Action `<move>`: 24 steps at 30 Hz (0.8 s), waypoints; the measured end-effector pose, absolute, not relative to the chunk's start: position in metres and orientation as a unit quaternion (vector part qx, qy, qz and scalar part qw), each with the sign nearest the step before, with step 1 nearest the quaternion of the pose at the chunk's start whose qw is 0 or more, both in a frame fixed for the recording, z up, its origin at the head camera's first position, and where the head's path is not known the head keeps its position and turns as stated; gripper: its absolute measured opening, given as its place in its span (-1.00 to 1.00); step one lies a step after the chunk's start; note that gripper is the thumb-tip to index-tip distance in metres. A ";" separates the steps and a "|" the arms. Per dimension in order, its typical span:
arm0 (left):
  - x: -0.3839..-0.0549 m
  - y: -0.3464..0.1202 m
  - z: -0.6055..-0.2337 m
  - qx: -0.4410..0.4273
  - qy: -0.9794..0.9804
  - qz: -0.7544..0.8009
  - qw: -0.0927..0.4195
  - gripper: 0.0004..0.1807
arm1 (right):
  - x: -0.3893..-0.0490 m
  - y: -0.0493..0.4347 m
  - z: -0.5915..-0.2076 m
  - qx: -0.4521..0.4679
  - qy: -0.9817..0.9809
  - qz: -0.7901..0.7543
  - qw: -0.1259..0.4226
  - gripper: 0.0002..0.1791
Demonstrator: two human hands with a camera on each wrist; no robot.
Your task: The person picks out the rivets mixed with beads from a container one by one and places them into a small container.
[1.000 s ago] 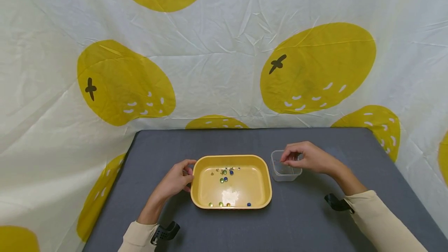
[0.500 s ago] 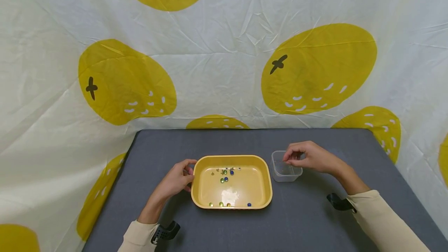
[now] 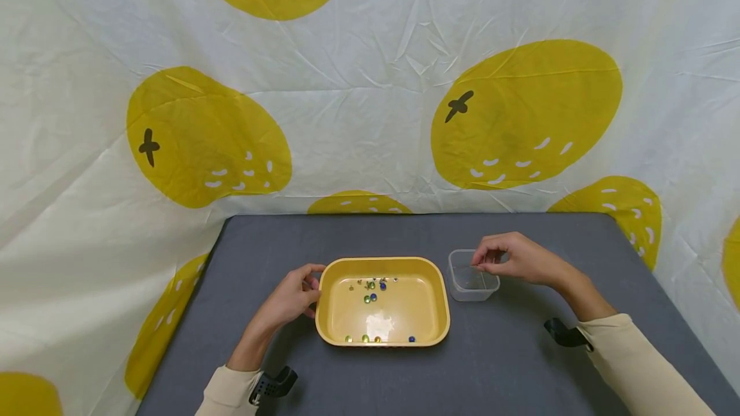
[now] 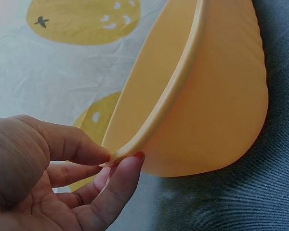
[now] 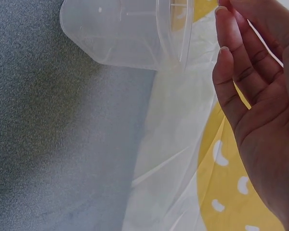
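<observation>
My left hand (image 3: 293,295) pinches the left rim of a yellow tray (image 3: 440,313); in the left wrist view its thumb and fingers (image 4: 123,180) grip the rim from both sides. Small round green, blue and gold beads (image 3: 370,298) lie scattered in the tray, some grouped toward the back, several along the front wall. My right hand (image 3: 514,262) hovers over a clear plastic container (image 3: 471,294), thumb and fingertips brought together above its rim. In the right wrist view those tips are cut off at the top edge, so I cannot tell whether something small is between them.
Both the tray and the container stand on a dark grey table (image 3: 485,364). A white cloth (image 3: 358,140) with yellow fruit prints hangs behind the table. A black band (image 3: 566,334) is on each wrist.
My right hand has drifted slightly to the right over the clear container, its fingertips still together. The left hand keeps its grip on the tray, and the beads look unmoved.
</observation>
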State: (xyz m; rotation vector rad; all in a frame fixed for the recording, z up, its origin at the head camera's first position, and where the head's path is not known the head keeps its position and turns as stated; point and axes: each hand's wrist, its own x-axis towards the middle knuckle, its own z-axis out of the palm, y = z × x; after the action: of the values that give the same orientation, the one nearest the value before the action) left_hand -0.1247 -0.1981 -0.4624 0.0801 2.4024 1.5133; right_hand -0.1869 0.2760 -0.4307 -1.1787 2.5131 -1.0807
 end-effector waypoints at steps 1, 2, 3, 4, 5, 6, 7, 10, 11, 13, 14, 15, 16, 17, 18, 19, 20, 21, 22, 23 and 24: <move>-0.125 -0.198 -0.462 0.027 0.836 0.527 0.150 -0.46 | -0.187 0.277 -0.431 -0.393 0.842 -0.359 0.082 -0.74; -0.125 -0.198 -0.463 0.025 0.836 0.526 0.150 -0.46 | -0.187 0.277 -0.431 -0.392 0.844 -0.358 0.083 -0.75; -0.125 -0.198 -0.463 0.025 0.836 0.527 0.150 -0.46 | -0.187 0.277 -0.431 -0.390 0.845 -0.356 0.084 -0.75; -0.125 -0.198 -0.463 0.024 0.836 0.527 0.151 -0.45 | -0.187 0.278 -0.431 -0.389 0.846 -0.354 0.084 -0.76; -0.125 -0.197 -0.463 0.023 0.835 0.528 0.151 -0.45 | -0.188 0.278 -0.431 -0.389 0.848 -0.352 0.083 -0.76; -0.125 -0.197 -0.463 0.023 0.835 0.529 0.151 -0.45 | -0.188 0.279 -0.431 -0.387 0.848 -0.351 0.084 -0.76; -0.125 -0.197 -0.463 0.023 0.835 0.529 0.151 -0.45 | -0.188 0.279 -0.432 -0.387 0.849 -0.350 0.084 -0.77; -0.125 -0.197 -0.463 0.023 0.834 0.530 0.151 -0.46 | -0.188 0.280 -0.432 -0.386 0.850 -0.347 0.085 -0.75; -0.125 -0.197 -0.463 0.023 0.834 0.530 0.151 -0.46 | -0.188 0.280 -0.432 -0.386 0.851 -0.347 0.085 -0.75; -0.125 -0.198 -0.463 0.022 0.835 0.528 0.153 -0.45 | -0.188 0.280 -0.432 -0.386 0.851 -0.346 0.085 -0.74; -0.126 -0.198 -0.463 0.021 0.835 0.528 0.154 -0.45 | -0.187 0.280 -0.432 -0.387 0.851 -0.346 0.085 -0.73; -0.126 -0.198 -0.463 0.021 0.836 0.527 0.155 -0.45 | -0.187 0.280 -0.431 -0.387 0.851 -0.345 0.084 -0.72; -0.126 -0.198 -0.464 0.020 0.836 0.527 0.156 -0.45 | -0.187 0.280 -0.431 -0.387 0.851 -0.346 0.083 -0.72; -0.126 -0.198 -0.464 0.020 0.835 0.527 0.156 -0.45 | -0.187 0.280 -0.432 -0.387 0.851 -0.346 0.083 -0.72; -0.126 -0.198 -0.464 0.020 0.835 0.527 0.156 -0.45 | -0.187 0.281 -0.432 -0.387 0.851 -0.346 0.082 -0.72; -0.126 -0.198 -0.464 0.019 0.835 0.527 0.156 -0.45 | -0.187 0.281 -0.432 -0.387 0.851 -0.345 0.081 -0.73; -0.126 -0.198 -0.464 0.020 0.835 0.528 0.155 -0.46 | -0.187 0.281 -0.432 -0.388 0.851 -0.345 0.081 -0.73; -0.126 -0.198 -0.464 0.021 0.834 0.529 0.154 -0.46 | -0.187 0.282 -0.433 -0.388 0.851 -0.344 0.080 -0.73; -0.126 -0.198 -0.464 0.022 0.834 0.530 0.153 -0.46 | -0.187 0.282 -0.433 -0.388 0.852 -0.343 0.080 -0.73; -0.126 -0.198 -0.464 0.022 0.834 0.530 0.152 -0.46 | -0.187 0.283 -0.434 -0.387 0.852 -0.343 0.081 -0.73; -0.126 -0.198 -0.463 0.023 0.834 0.530 0.151 -0.46 | -0.187 0.283 -0.434 -0.387 0.852 -0.342 0.081 -0.73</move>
State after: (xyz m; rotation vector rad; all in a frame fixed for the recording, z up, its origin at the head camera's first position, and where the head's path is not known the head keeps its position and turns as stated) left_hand -0.1256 -0.1981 -0.4635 0.0653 2.3941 1.5216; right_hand -0.1871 0.2831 -0.4342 -1.1578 2.5482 -1.0229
